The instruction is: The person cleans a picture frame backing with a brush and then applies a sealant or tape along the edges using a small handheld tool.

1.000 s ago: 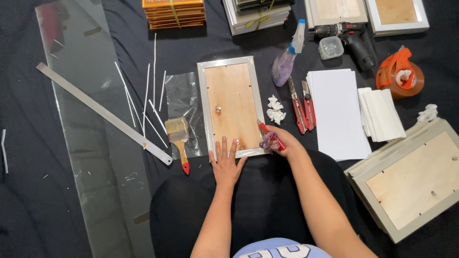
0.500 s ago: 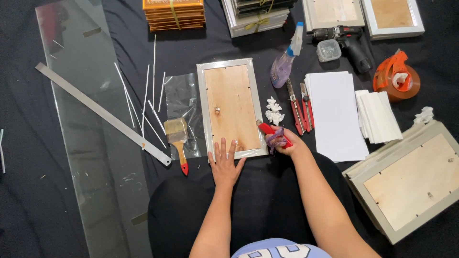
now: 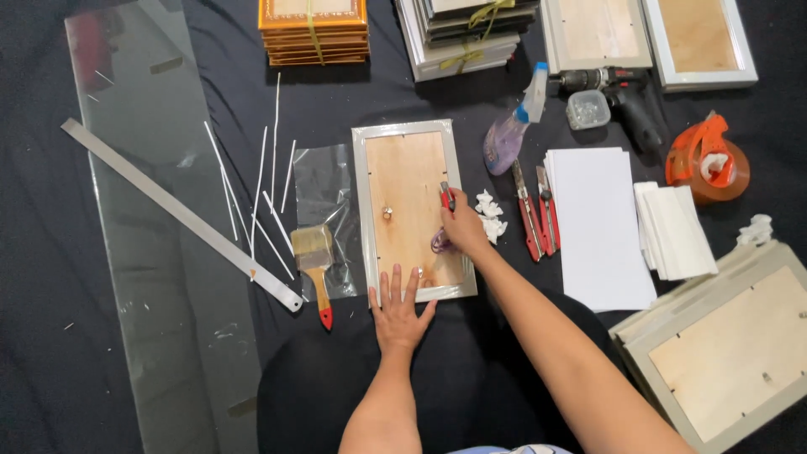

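Observation:
A silver picture frame (image 3: 363,210) lies face down in front of me, its plywood back showing. My left hand (image 3: 400,313) presses flat on the frame's near edge with fingers spread. My right hand (image 3: 461,225) rests on the right side of the plywood and grips a small red-handled tool (image 3: 446,195) that points away from me. Something purple shows under that hand.
A brush (image 3: 315,261), a clear plastic sleeve (image 3: 320,181), thin white strips (image 3: 259,181), a metal ruler (image 3: 176,212) and a glass sheet (image 3: 151,252) lie left. Right are red cutters (image 3: 535,214), white sheets (image 3: 597,223), a spray bottle (image 3: 513,126), a drill (image 3: 618,92), a tape dispenser (image 3: 706,160) and more frames (image 3: 723,353).
My right hand has moved from the frame's near right corner up onto the plywood along the right side, carrying the red tool. My left hand stays on the near edge.

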